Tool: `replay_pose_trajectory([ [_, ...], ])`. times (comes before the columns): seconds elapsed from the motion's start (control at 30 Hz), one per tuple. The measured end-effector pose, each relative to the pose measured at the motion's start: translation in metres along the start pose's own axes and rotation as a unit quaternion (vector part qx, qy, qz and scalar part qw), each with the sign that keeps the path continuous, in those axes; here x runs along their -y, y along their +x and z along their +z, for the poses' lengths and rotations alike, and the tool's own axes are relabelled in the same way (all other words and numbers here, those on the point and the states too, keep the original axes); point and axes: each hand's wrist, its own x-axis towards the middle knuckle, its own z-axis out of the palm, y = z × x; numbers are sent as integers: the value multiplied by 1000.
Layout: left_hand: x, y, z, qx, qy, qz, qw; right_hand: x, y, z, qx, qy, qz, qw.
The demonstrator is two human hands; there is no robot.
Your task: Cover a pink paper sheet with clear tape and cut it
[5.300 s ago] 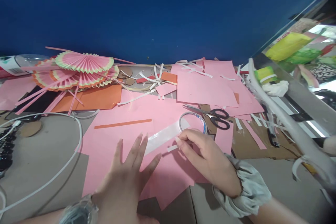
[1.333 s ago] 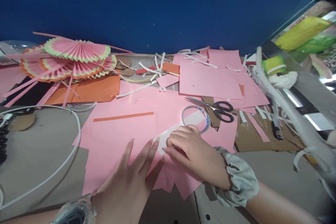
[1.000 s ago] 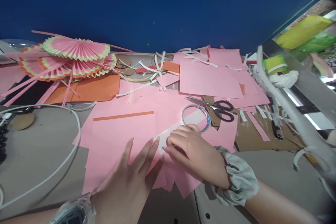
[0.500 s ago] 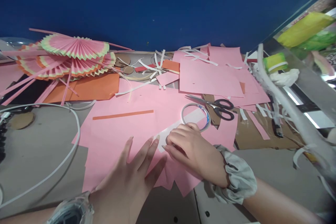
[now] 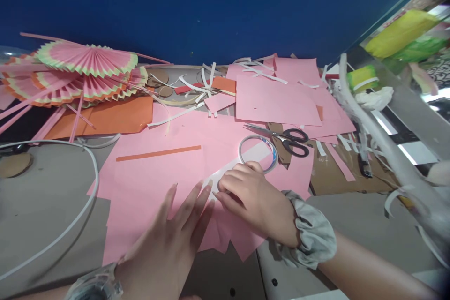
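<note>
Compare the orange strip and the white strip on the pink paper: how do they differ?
The orange strip is narrow; the white strip is wider. The orange strip lies uncovered; the white strip is partly hidden by the right hand and shows through the ring. Both slant up to the right.

Smooth matt pink paper (image 5: 154, 176) left of the scissors (image 5: 280, 136), their blades (image 5: 262, 130) plain metal, handles (image 5: 286, 139) black plastic, matt brown cardboard (image 5: 328, 180) to their right, wrinkled cloth scrunchie (image 5: 314, 232) nearer than them.
</note>
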Motion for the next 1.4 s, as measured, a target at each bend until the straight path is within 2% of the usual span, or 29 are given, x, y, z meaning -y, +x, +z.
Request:
replay_pose_trajectory([
  [0.17, 1, 3, 8, 17, -4, 23, 1000, -1, 0, 1, 0, 1, -2, 1000],
  [0.47, -4, 0, 6, -20, 15, -4, 1000, -2, 0, 3, -14, -4, -9, 1000],
  [0.7, -6, 0, 7, -43, 26, 0, 999, -1, 1, 3, -18, 0, -10, 1000],
  [0.97, -6, 0, 7, -62, 24, -8, 998, 0, 0, 1, -4, -6, -7, 1000],
  [1.2, -9, -3, 5, -38, 41, -14, 998, 0, 0, 3, -3, 0, -2, 1000],
  [1.4, -6, -1, 4, -45, 24, -10, 999, -1, 0, 4, -8, -1, -4, 1000],
])
